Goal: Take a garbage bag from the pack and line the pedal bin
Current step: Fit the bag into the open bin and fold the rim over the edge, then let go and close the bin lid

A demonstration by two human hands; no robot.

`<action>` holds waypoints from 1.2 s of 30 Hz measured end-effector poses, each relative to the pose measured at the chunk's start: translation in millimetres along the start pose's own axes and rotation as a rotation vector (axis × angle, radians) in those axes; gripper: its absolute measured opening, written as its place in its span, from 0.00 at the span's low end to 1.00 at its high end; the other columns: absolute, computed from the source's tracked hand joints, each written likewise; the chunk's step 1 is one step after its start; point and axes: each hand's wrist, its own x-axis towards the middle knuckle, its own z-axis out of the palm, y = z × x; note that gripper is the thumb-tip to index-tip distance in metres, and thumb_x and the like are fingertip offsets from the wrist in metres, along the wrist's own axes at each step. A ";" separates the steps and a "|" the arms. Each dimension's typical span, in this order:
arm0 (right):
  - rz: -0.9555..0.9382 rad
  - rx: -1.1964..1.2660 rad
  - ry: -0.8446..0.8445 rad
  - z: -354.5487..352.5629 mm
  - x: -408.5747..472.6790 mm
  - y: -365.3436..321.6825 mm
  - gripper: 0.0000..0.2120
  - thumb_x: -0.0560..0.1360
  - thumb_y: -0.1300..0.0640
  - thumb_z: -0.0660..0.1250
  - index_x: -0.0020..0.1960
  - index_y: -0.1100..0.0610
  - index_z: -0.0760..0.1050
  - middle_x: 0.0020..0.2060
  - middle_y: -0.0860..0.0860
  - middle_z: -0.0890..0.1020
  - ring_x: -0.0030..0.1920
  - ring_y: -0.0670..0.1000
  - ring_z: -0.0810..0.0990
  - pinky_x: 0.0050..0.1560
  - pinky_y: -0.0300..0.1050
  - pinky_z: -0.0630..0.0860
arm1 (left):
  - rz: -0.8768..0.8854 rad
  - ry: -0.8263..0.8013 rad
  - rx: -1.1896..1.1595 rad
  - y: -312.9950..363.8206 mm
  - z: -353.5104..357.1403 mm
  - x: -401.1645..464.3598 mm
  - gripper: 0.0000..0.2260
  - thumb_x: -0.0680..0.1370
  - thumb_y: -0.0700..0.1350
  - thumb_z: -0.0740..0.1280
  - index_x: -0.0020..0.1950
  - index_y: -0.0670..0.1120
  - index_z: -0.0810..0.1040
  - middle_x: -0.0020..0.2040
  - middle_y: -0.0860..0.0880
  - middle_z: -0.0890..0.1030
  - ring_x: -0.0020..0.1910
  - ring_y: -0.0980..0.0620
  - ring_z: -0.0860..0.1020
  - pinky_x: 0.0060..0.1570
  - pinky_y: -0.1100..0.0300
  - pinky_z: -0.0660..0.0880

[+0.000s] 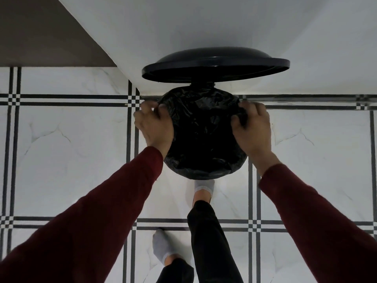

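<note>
Dark red long sleeves (91,211) up close, reaching down over the white black-lined floor tiles (61,139). Left hand (155,123) at one side of the round pedal bin, fingers (146,108) curled, pinching the crinkly black plastic garbage bag (202,135). Right hand (253,127) opposite, gripping the same film. Bag draped across the bin's mouth; glossy black domed lid (216,64) propped open, grey-socked foot (204,187) apparently down on the pedal. Best handled with even pulls, hem folded down all round, slack pressed inside.
</note>
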 end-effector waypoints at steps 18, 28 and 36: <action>0.610 0.432 -0.394 10.4 86.3 -27.2 0.18 0.64 0.36 0.68 0.44 0.47 0.83 0.51 0.51 0.85 0.52 0.54 0.85 0.62 0.53 0.79 | -0.274 -0.377 -0.049 0.6 20.1 40.9 0.20 0.81 0.59 0.57 0.58 0.47 0.80 0.56 0.47 0.82 0.60 0.45 0.77 0.64 0.48 0.73; 0.544 0.463 -0.245 -12.9 76.4 -19.8 0.07 0.75 0.45 0.64 0.48 0.44 0.80 0.50 0.46 0.82 0.48 0.49 0.80 0.55 0.46 0.73 | -0.238 -0.288 0.206 17.8 -3.7 31.2 0.22 0.82 0.61 0.56 0.69 0.52 0.75 0.73 0.44 0.66 0.74 0.40 0.62 0.70 0.40 0.62; 0.246 0.736 0.439 -89.4 7.6 -80.3 0.17 0.81 0.50 0.61 0.67 0.53 0.77 0.61 0.44 0.80 0.61 0.42 0.77 0.65 0.40 0.73 | 0.301 0.098 -0.355 72.5 -75.8 -21.8 0.20 0.83 0.51 0.60 0.71 0.42 0.72 0.68 0.47 0.69 0.70 0.48 0.67 0.72 0.53 0.67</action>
